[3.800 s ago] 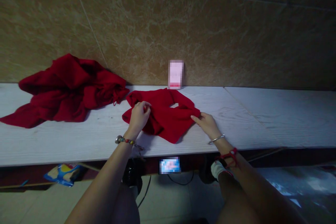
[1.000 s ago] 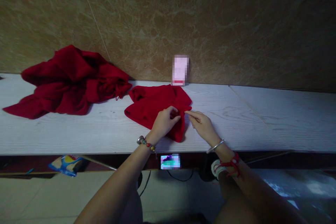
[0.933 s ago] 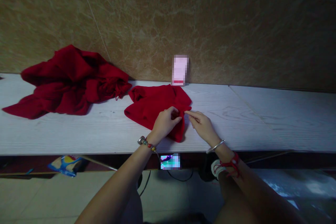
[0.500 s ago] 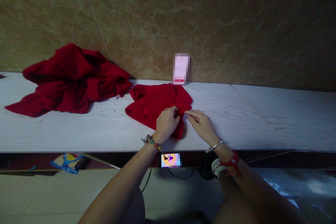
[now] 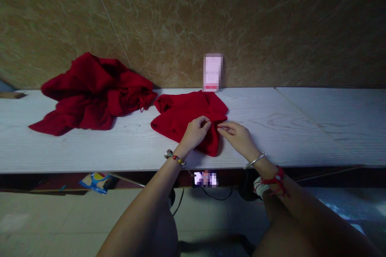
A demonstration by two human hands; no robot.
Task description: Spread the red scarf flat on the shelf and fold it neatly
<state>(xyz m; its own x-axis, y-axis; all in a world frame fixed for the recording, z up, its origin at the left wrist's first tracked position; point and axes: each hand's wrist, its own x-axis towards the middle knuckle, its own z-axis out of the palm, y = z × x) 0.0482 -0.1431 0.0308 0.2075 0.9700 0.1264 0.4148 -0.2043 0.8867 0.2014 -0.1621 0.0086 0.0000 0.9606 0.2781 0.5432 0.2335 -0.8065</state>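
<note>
A small red cloth (image 5: 183, 114) lies folded on the white wooden shelf (image 5: 301, 128) in front of me. My left hand (image 5: 195, 131) rests on its right part with fingers curled, pinching a fold of the fabric. My right hand (image 5: 238, 136) meets it from the right, thumb and forefinger pinched on the same edge of the cloth. A beaded bracelet is on my left wrist; a metal bangle and a red cord are on my right.
A larger heap of red cloth (image 5: 93, 94) lies crumpled at the left against the brown marbled wall. A blurred pink card (image 5: 212, 72) leans on the wall behind the small cloth. Under the shelf sit a blue-yellow packet (image 5: 96, 180) and cables.
The small cloth, spread wider 3.8 s ago, is now folded smaller. My left hand has crossed to the right side to meet my right hand at one edge. The view has shifted slightly.
</note>
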